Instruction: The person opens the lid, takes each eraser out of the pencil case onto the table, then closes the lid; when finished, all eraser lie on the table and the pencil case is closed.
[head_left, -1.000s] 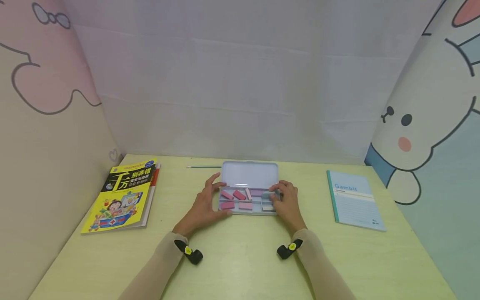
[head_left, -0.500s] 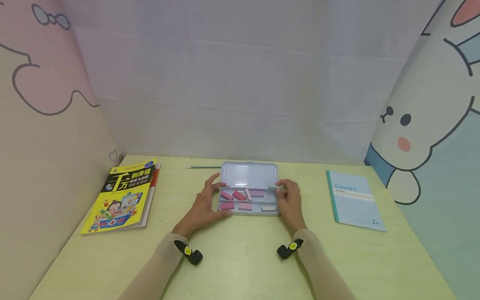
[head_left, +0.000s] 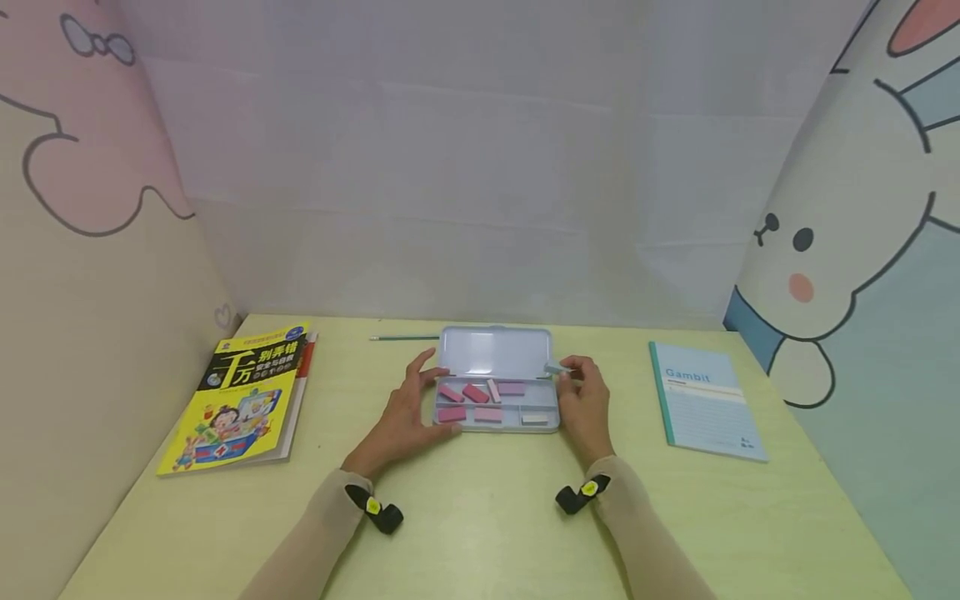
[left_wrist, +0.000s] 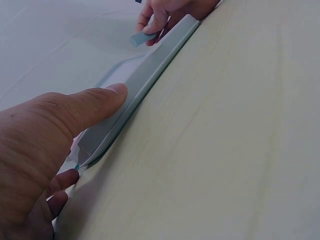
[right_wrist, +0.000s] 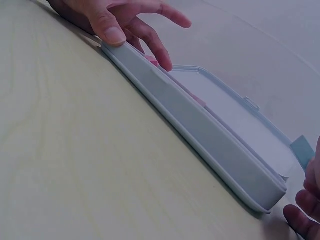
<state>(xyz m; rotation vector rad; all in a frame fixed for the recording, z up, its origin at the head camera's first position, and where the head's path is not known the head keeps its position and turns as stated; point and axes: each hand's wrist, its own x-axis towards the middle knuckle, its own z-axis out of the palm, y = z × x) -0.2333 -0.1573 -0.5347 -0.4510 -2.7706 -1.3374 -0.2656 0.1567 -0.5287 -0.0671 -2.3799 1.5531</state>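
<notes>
A pale blue pencil case (head_left: 495, 429) lies with its lid (head_left: 491, 350) folded back. My left hand (head_left: 405, 417) grips its left end, thumb against the front wall and index finger reaching over the inside. Between thumb and fingers, my right hand (head_left: 585, 408) pinches a blue-grey eraser (head_left: 557, 367) beyond the case's back right corner; the left wrist view shows this eraser (left_wrist: 142, 38) as a small block. Inside are several pink erasers, such as one at the front left (head_left: 452, 414), plus a purple one (head_left: 512, 388) and a white one (head_left: 534, 419).
At left, a yellow book (head_left: 232, 408) lies on another book. A light blue notebook (head_left: 707, 400) is on the right. A green pencil (head_left: 405, 337) lies behind the case, its right end meeting the lid's edge. A white cloth wall (head_left: 480, 208) rises at the back.
My right hand has lifted the blue-grey eraser out of the case's back right compartment and carried it up and to the right. The left hand keeps its hold on the case.
</notes>
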